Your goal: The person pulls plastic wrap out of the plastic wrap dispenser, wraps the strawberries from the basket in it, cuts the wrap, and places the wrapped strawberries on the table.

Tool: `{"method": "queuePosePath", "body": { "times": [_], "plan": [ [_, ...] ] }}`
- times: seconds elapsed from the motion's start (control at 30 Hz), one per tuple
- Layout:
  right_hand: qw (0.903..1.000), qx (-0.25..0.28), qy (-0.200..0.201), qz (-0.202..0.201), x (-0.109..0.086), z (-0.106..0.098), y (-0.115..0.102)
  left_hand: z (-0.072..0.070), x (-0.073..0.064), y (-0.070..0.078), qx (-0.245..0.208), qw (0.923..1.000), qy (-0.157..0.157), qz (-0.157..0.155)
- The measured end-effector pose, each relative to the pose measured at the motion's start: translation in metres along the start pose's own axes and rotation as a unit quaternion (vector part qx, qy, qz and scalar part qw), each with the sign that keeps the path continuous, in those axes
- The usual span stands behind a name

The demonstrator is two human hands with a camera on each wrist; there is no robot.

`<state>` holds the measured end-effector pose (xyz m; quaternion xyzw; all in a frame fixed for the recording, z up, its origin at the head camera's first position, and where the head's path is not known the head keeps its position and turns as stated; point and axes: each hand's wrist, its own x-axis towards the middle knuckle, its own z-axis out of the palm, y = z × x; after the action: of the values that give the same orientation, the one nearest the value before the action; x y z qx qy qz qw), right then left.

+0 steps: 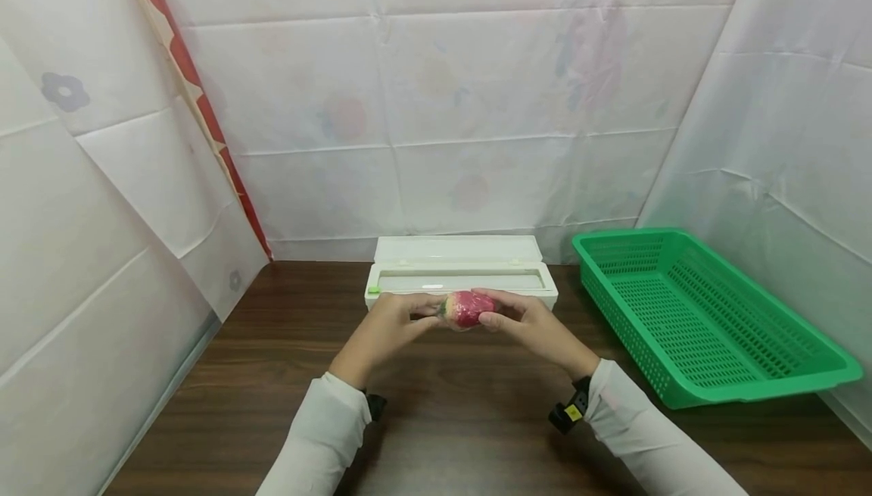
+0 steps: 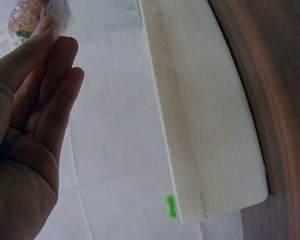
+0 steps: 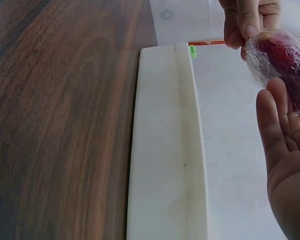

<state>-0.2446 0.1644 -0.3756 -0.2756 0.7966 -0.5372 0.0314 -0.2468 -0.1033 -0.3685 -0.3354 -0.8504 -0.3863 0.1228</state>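
Observation:
A red fruit (image 1: 468, 308), yellowish with a bit of green at one end, is wrapped in clear cling film; its exact kind is unclear. Both hands hold it up in front of a white cling film dispenser (image 1: 463, 269). My left hand (image 1: 388, 325) pinches the yellowish end between thumb and fingers, and film shows there in the left wrist view. The right hand (image 1: 538, 327) grips the red end, thumb on the near side. In the right wrist view the film around the fruit (image 3: 285, 55) looks crinkled. The dispenser's lid (image 1: 456, 248) stands raised, and a green slider (image 1: 374, 290) sits at its left end.
A green perforated basket (image 1: 681, 388) stands on the right of the dark wooden table (image 1: 272, 375). White sheeting (image 1: 436, 102) hangs behind the table and along both sides. A black band with a camera is on each wrist.

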Motion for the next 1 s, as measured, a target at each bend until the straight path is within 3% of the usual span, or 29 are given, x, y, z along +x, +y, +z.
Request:
{"method": "queuePosePath", "body": {
  "times": [0.13,0.4,0.63,0.73,0.9,1.0],
  "plan": [
    [0.9999,0.005,0.008,0.006,0.0,0.001,0.001,0.001,0.0,0.001,0.032,0.9994,0.006,0.015],
    [0.9995,0.028,0.015,-0.008,0.001,0.001,-0.005,0.0,-0.001,0.005,0.057,0.9981,0.018,0.014],
    [0.9992,0.013,0.021,-0.031,0.001,-0.002,-0.006,0.002,0.001,0.008,0.03,0.9993,0.017,-0.013],
    [0.9991,0.019,0.014,-0.036,0.002,-0.002,-0.006,0.003,0.001,0.008,0.036,0.9991,0.02,-0.008],
    [0.9988,0.027,0.006,-0.04,0.002,0.0,-0.004,0.005,0.001,0.009,0.052,0.9978,0.041,0.002],
    [0.9988,0.028,0.012,-0.037,0.002,-0.001,-0.006,0.006,0.002,0.01,0.036,0.9979,0.051,-0.014]
  ]
}}
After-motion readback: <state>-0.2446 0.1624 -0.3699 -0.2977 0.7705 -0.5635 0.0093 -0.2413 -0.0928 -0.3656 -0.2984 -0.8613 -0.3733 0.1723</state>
